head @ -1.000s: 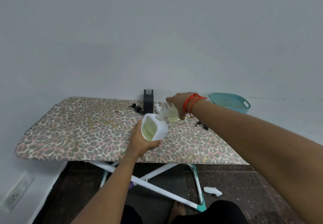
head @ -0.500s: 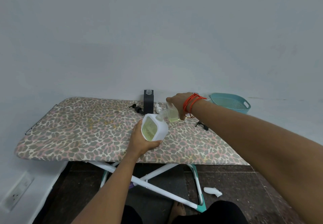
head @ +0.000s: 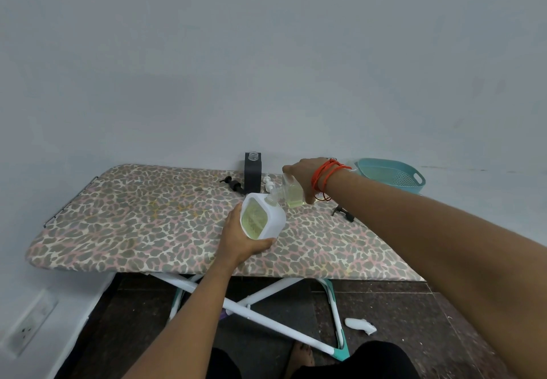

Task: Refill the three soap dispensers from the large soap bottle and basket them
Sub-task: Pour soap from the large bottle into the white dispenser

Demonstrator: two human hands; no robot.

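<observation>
The left hand (head: 239, 242) grips the large soap bottle (head: 273, 218) from below, fingers curled round its base and thumb along its near side. The bottle is lifted off the leopard-print ironing board (head: 133, 215) and tipped away from the person, its neck pointing at the clear dispenser (head: 293, 196). Yellow-green soap shows through the bottle's wall. The right hand (head: 302, 171) comes down over the clear dispenser from above, fingers wrapped round its upper part; the dispenser stands on the board, slightly tilted, with pale yellow liquid in its lower half (whether soap is flowing at the spout cannot be told). Orange cords (head: 325, 177) circle the right wrist.

Behind the bottle a black dispenser (head: 253, 175) stands upright with its mouth uncapped, near the wall. A black pump head (head: 233, 184) lies just left of it, a white pump head (head: 268, 184) just right, and another black pump head (head: 343, 213) lies right of the clear dispenser. The teal basket (head: 381, 168) sits at the board's far right end, well apart from the hands. A small white object (head: 359, 325) lies on the floor
</observation>
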